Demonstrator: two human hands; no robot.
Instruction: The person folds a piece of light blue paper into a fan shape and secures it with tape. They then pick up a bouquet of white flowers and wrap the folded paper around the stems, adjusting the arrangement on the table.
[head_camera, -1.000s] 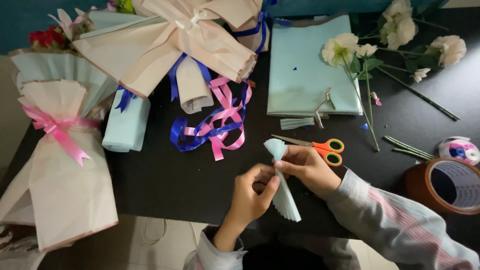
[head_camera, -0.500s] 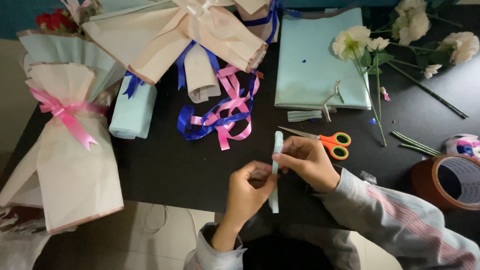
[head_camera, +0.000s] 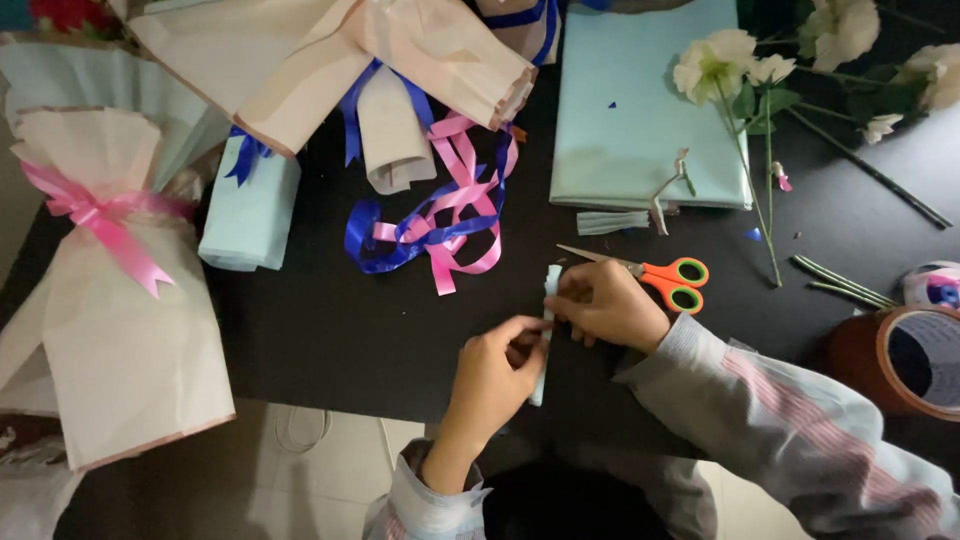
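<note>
Pale blue paper strip (head_camera: 546, 330), narrow and folded, stands lengthwise at lower centre of the head view over the black table (head_camera: 330, 330). Left hand (head_camera: 497, 375) pinches its middle; right hand (head_camera: 605, 303) pinches its upper part. Orange scissors (head_camera: 650, 272) lie just beside, upper right. Pink and blue ribbons (head_camera: 435, 225) lie above left.

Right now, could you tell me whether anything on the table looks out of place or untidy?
Only slightly: pink and blue ribbons lie tangled loose, and small scraps dot the black table. Nothing looks damaged.
</note>
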